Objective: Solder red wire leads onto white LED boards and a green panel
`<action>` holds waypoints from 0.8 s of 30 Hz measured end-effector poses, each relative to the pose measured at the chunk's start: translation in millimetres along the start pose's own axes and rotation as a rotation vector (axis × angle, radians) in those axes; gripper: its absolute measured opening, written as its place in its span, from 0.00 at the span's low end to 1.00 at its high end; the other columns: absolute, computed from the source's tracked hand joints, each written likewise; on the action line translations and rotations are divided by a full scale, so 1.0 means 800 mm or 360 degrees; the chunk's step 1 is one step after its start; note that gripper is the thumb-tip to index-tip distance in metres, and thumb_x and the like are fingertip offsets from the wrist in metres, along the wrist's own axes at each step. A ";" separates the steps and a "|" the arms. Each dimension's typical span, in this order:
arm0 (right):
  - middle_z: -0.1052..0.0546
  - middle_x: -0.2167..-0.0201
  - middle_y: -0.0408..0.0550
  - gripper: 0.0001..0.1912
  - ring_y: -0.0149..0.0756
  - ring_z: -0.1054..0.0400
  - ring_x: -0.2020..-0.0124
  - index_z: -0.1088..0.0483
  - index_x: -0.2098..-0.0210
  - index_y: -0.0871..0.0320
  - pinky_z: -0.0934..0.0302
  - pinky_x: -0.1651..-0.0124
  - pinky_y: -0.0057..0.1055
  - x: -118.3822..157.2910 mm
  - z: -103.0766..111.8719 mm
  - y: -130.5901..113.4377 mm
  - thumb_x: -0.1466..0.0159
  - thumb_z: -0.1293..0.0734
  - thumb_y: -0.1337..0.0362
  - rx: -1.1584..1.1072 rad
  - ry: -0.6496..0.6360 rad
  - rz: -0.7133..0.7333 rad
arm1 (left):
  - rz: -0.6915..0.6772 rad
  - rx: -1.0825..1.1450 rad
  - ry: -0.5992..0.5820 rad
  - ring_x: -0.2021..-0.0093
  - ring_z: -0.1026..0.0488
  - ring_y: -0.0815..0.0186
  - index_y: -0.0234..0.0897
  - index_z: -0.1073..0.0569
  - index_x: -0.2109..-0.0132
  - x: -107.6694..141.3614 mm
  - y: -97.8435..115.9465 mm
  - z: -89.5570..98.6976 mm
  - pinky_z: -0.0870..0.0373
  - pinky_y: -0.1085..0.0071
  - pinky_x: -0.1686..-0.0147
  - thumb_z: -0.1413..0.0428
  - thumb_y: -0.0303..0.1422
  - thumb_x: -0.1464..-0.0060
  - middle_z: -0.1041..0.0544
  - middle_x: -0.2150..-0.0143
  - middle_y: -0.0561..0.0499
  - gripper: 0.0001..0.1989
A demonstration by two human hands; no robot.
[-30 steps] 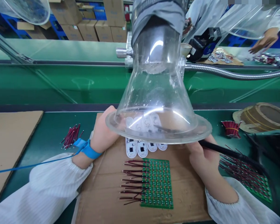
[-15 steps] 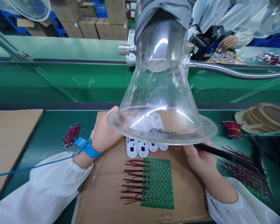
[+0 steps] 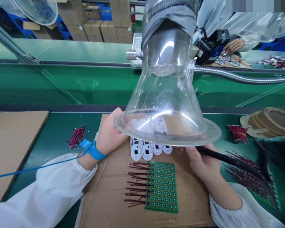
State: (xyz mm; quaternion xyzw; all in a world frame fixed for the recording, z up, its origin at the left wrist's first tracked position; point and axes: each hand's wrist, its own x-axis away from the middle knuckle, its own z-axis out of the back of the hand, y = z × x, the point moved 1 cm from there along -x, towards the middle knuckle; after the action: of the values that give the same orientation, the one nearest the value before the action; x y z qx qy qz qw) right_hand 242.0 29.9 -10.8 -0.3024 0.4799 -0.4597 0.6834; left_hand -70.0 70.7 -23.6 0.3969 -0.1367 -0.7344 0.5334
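Under the clear funnel hood [image 3: 166, 95], several white boards with black chips [image 3: 147, 151] lie side by side on the cardboard [image 3: 109, 196]. My left hand [image 3: 111, 131], with a blue strap at its wrist, is at the left end of these boards; its fingertips are hidden behind the hood's rim. My right hand [image 3: 204, 163] is closed around a tool with a black cable [image 3: 228, 160], its tip seen only dimly through the hood. Nearer me lies a green board panel [image 3: 162, 186] with dark red wires sticking out to its left.
Loose red wires [image 3: 76, 136] lie on the left. At the right are a bundled wire bunch [image 3: 238, 133], a round brown holder [image 3: 268, 122] and another wired green panel [image 3: 254, 180]. Across the green divider, a person's hand [image 3: 234, 46] is near small parts.
The whole view has shifted slightly, moving most things a little to the right in the picture. Both hands keep nearly the same places and poses beside the boards.
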 end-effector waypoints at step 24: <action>0.20 0.70 0.43 0.07 0.35 0.23 0.71 0.24 0.59 0.53 0.28 0.68 0.30 0.008 -0.017 -0.024 0.27 0.30 0.56 -0.0150 0.0212 -0.0072 | -0.0055 0.0312 0.0194 0.67 0.32 0.68 0.39 0.31 0.65 -0.004 0.006 0.001 0.33 0.71 0.70 0.39 0.28 0.39 0.30 0.65 0.53 0.09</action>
State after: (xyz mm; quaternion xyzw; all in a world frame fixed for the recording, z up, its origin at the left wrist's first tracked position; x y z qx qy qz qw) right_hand 223.6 17.1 -1.4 -0.3136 0.5384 -0.4712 0.6243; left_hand -66.9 71.5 -18.8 0.4933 -0.1684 -0.7011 0.4866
